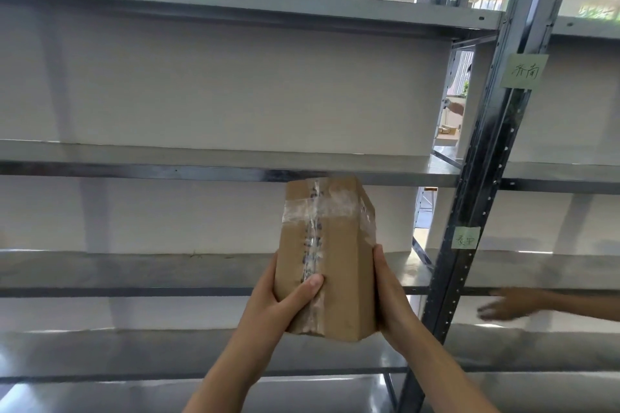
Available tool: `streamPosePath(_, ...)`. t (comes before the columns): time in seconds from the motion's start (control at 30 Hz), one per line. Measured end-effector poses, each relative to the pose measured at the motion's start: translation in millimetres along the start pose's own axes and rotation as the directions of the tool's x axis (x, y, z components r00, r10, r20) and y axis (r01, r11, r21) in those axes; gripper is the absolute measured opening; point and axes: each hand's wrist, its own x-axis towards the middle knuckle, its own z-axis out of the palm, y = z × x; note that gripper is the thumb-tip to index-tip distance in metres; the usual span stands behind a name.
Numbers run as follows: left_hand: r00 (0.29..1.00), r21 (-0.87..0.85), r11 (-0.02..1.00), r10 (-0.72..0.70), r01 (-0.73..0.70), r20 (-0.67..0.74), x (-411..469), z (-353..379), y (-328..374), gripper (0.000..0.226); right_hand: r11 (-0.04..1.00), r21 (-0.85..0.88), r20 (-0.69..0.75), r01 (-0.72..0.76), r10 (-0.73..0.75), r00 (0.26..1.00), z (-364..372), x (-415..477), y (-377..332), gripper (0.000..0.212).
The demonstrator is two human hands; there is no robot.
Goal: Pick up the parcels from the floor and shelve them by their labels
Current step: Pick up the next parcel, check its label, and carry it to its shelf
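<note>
A brown cardboard parcel (335, 245) wrapped in clear tape is held upright in front of the metal shelving, its top just under the edge of a grey shelf (201, 157). My left hand (285, 305) grips its lower left side, thumb curled across the taped front. My right hand (389, 295) clasps its right side; those fingers are hidden behind the box. Two green paper labels with handwriting are stuck to the upright post: one high up (524, 71) and a smaller one lower down (465, 238).
The dark perforated upright post (483, 178) stands just right of the parcel. Another person's hand (503, 307) reaches in from the right over a lower shelf. More grey shelves (134, 271) run above and below, backed by a white wall.
</note>
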Motion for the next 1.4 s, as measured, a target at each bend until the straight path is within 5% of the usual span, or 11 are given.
streamPosePath(0.13,0.995,0.046,0.998,0.045,-0.041,-0.094,5,7,-1,0.053,0.98,0.191,-0.208,-0.048,0.088,0.974,15,12,-10,0.045)
streamPosePath(0.3,0.978,0.074,0.99,0.132,-0.122,-0.162,7,9,-3,0.057,0.999,-0.037,-0.252,0.008,-0.017,0.968,23,13,-14,0.033)
streamPosePath(0.53,0.953,0.175,0.95,0.279,-0.257,-0.116,10,7,-1,0.073,0.964,0.213,-0.14,-0.162,0.194,0.971,33,7,-51,0.042)
streamPosePath(0.7,0.959,0.078,0.968,0.246,-0.237,-0.137,14,3,7,0.046,0.926,0.277,-0.099,-0.256,0.293,0.951,35,3,-66,0.056)
streamPosePath(1.4,0.942,0.107,0.939,0.314,-0.326,0.117,9,-3,-2,0.046,0.992,0.114,-0.297,-0.052,0.084,0.951,-2,-11,-81,0.038)
